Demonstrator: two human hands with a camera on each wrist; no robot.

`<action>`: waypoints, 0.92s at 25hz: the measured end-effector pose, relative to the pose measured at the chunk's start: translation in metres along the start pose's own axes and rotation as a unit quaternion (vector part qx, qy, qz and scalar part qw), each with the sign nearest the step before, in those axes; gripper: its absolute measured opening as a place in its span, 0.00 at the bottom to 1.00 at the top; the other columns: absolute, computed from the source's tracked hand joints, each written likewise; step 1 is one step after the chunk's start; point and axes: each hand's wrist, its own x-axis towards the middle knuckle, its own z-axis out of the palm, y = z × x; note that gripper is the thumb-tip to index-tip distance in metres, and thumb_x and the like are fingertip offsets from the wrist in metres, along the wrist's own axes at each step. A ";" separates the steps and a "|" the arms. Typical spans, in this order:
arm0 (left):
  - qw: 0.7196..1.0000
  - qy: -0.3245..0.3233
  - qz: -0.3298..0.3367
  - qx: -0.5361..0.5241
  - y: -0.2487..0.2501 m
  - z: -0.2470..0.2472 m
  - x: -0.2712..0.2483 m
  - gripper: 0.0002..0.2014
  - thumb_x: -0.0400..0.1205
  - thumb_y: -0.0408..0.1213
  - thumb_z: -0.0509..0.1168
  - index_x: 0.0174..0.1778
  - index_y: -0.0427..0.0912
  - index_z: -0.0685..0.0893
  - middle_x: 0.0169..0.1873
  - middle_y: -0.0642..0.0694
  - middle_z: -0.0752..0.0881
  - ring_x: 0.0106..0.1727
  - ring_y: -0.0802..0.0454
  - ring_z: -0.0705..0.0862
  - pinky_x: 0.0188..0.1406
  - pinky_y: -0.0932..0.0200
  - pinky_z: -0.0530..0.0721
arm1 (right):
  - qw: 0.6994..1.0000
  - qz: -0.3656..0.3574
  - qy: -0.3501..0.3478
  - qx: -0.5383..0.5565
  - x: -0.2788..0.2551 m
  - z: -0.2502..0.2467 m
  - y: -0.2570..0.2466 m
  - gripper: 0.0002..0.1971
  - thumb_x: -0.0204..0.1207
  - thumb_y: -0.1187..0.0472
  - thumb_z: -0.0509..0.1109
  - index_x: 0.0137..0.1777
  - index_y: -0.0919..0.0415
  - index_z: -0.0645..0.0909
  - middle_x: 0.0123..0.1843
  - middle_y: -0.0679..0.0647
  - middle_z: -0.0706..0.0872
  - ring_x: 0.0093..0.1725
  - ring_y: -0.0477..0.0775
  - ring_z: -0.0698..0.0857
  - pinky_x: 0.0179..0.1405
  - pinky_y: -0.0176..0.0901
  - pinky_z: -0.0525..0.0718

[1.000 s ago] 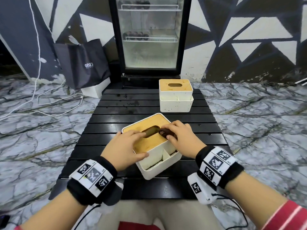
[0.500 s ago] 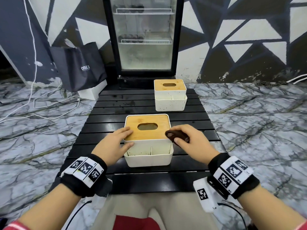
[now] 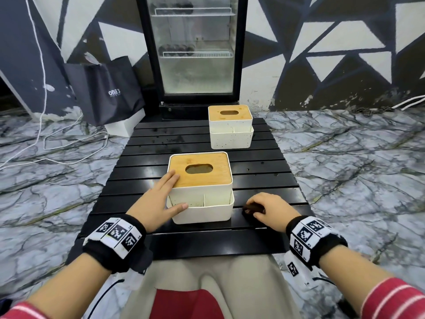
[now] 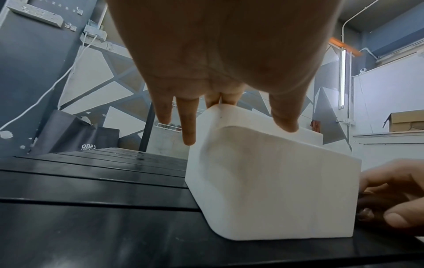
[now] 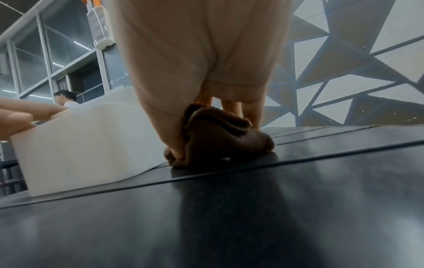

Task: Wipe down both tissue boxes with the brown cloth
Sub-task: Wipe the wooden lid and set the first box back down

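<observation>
The near tissue box (image 3: 202,203), white with a bamboo lid, sits square on the black slatted table (image 3: 147,143). My left hand (image 3: 169,194) lies against its left side, fingers straight on the lid corner and thumb on the front tray rim; the left wrist view shows the fingers (image 4: 189,125) resting on the box (image 4: 270,190). To the right of the box, my right hand (image 3: 264,209) holds the bunched brown cloth (image 3: 251,208) down on the table, also seen as cloth (image 5: 220,137) beside the box (image 5: 87,141). The second tissue box (image 3: 231,127) stands at the far end.
A glass-door fridge (image 3: 193,49) stands behind the table, with a dark shopping bag (image 3: 105,88) and white cables (image 3: 69,143) on the marble floor to the left. My lap lies under the table's near edge (image 3: 207,247). A person (image 5: 65,98) is far off.
The near box went from tilted and raised to standing flat and square on the table. My right hand left the lid with the cloth and dropped to the table at the box's right.
</observation>
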 end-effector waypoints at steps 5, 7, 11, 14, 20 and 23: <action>1.000 -0.006 0.001 0.016 -0.003 0.003 0.000 0.52 0.69 0.69 0.63 0.83 0.51 0.47 0.82 0.61 0.42 0.80 0.54 0.60 0.75 0.56 0.68 | 1.000 0.006 0.002 0.009 0.000 0.006 0.003 0.18 0.73 0.63 0.67 0.62 0.51 0.77 0.61 0.52 0.80 0.60 0.58 0.77 0.62 0.43 0.72; 1.000 -0.001 0.001 0.018 -0.002 0.004 0.000 0.47 0.75 0.59 0.68 0.83 0.50 0.47 0.82 0.60 0.42 0.81 0.55 0.60 0.75 0.57 0.67 | 1.000 0.014 -0.013 0.003 0.002 0.007 0.005 0.18 0.72 0.60 0.68 0.62 0.49 0.76 0.61 0.51 0.79 0.61 0.58 0.76 0.63 0.49 0.74; 0.999 0.008 0.003 0.038 -0.003 0.004 0.001 0.46 0.76 0.57 0.68 0.83 0.49 0.48 0.83 0.57 0.43 0.80 0.52 0.61 0.77 0.57 0.64 | 0.999 -0.010 0.044 0.029 0.008 -0.006 -0.007 0.21 0.72 0.56 0.69 0.66 0.49 0.75 0.67 0.50 0.76 0.69 0.54 0.71 0.70 0.52 0.70; 0.996 0.032 0.009 0.085 -0.003 0.005 0.001 0.46 0.74 0.59 0.69 0.82 0.49 0.53 0.83 0.51 0.49 0.78 0.47 0.65 0.78 0.52 0.63 | 0.982 -0.092 0.141 0.087 0.008 -0.020 -0.033 0.25 0.74 0.57 0.69 0.71 0.51 0.70 0.71 0.47 0.72 0.72 0.48 0.67 0.72 0.35 0.61; 0.997 0.054 0.021 0.052 -0.005 0.004 -0.005 0.41 0.73 0.51 0.73 0.80 0.51 0.62 0.81 0.51 0.58 0.78 0.47 0.65 0.77 0.57 0.60 | 0.988 -0.135 0.076 0.015 0.006 -0.016 -0.057 0.32 0.73 0.52 0.71 0.76 0.53 0.65 0.77 0.48 0.65 0.77 0.46 0.60 0.75 0.34 0.54; 0.998 0.052 0.025 0.027 -0.010 0.003 -0.005 0.40 0.74 0.49 0.73 0.80 0.54 0.62 0.81 0.55 0.57 0.78 0.51 0.64 0.76 0.61 0.59 | 0.988 -0.130 0.085 0.002 0.009 -0.013 -0.060 0.32 0.73 0.53 0.71 0.76 0.54 0.64 0.77 0.48 0.65 0.76 0.46 0.60 0.74 0.32 0.54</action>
